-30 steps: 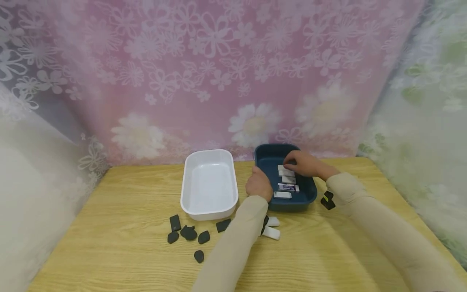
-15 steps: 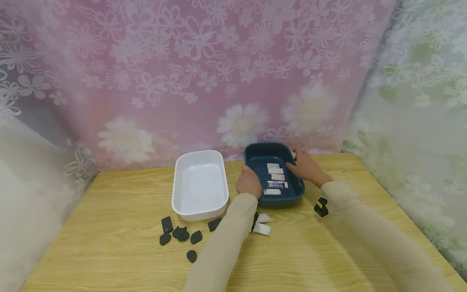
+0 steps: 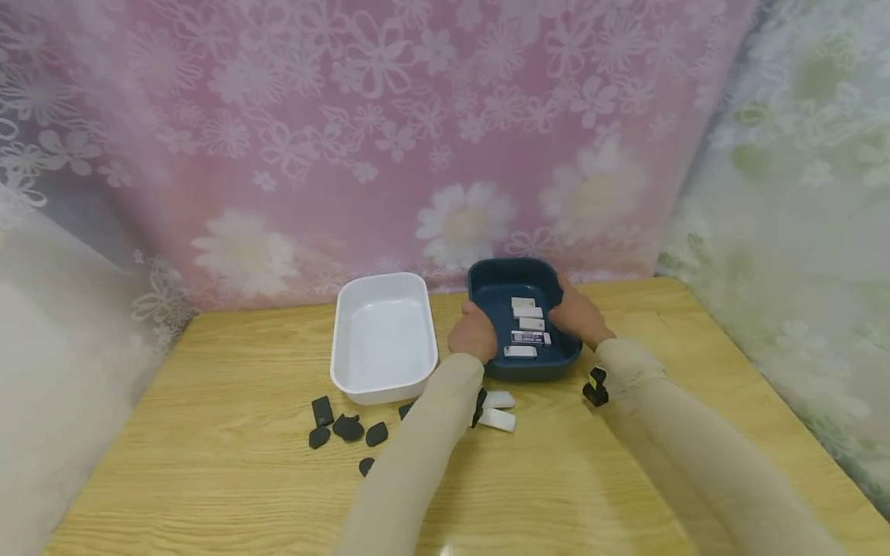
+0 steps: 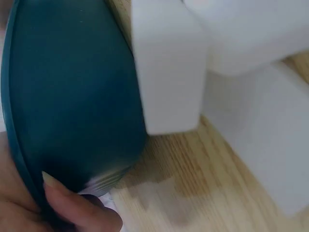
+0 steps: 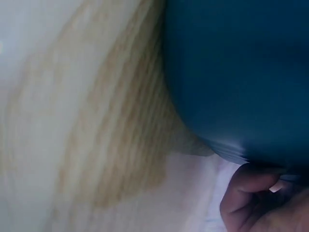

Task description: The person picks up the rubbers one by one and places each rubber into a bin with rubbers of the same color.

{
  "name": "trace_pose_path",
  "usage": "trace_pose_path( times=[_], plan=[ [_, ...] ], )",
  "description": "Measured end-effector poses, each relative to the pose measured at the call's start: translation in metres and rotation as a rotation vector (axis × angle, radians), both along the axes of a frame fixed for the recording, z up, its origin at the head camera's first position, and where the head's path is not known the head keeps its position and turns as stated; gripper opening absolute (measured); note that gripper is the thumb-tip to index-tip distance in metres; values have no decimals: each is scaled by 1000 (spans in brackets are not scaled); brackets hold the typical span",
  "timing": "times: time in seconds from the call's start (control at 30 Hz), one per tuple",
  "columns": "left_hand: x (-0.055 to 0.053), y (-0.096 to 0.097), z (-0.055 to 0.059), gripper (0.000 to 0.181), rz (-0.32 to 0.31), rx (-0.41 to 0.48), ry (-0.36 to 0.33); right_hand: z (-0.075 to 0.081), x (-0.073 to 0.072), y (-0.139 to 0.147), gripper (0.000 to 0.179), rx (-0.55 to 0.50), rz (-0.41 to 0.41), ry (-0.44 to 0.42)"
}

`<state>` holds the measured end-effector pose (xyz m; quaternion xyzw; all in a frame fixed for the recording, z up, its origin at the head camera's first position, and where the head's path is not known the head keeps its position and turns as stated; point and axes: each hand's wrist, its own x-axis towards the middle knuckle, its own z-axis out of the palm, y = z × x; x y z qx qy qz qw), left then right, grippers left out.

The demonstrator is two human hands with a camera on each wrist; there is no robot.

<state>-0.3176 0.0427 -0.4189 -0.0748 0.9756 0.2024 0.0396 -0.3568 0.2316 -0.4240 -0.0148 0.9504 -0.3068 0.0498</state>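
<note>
My left hand (image 3: pixel 473 333) and right hand (image 3: pixel 579 315): fingers clamped on opposite sides of blue tray (image 3: pixel 534 371) (five small blocks (image 3: pixel 528 313) inside), standing on tabletop (image 3: pixel 229 432), right of white tray (image 3: pixel 382 394).

Straight ahead I see a pink, daisy-printed curtain (image 3: pixel 417 154)! A pale, leaf-patterned drape (image 3: pixel 799 208) hangs right of my wood-grain table (image 3: pixel 208 463).
</note>
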Motion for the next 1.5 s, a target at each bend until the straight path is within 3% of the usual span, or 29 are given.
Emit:
trace_pose_path(
  times=[0.1, 0.23, 0.43, 0.57, 0.7, 0.87, 1.0, 1.13, 1.27, 1.4, 1.5],
  plan=[
    [-3, -11, 0, 54, -32, 0, -41, 0, -1, -7, 80, -88, 2, 24],
    [-5, -21, 3, 54, -58, 13, -73, 1, -4, -15, 78, -83, -15, 30],
    [2, -27, 10, 54, -99, -45, 79, -1, -8, -19, 78, -77, -27, 18],
    [18, -38, 25, 47, -242, -75, 129, -4, -10, -16, 80, -69, -21, 34],
    [41, -52, 32, 21, -426, -72, 124, -4, -8, -11, 80, -51, -30, 36],
    [71, -64, 28, 23, -568, -30, 110, 1, -3, -5, 78, -30, -33, 36],
    [94, -67, 24, 19, -592, -9, 136, 4, 2, -1, 78, -18, -40, 37],
    [108, -69, 19, 12, -611, -45, 195, 2, 2, 1, 79, -22, -38, 29],
    [113, -66, 11, 16, -669, -108, 285, 0, 0, 2, 79, -22, -51, 22],
    [111, -61, 2, 12, -733, -157, 370, -1, -2, 3, 79, -15, -60, 28],
    [109, -58, -2, 11, -759, -182, 396, -1, -3, 1, 79, -9, -58, 29]
  ],
)
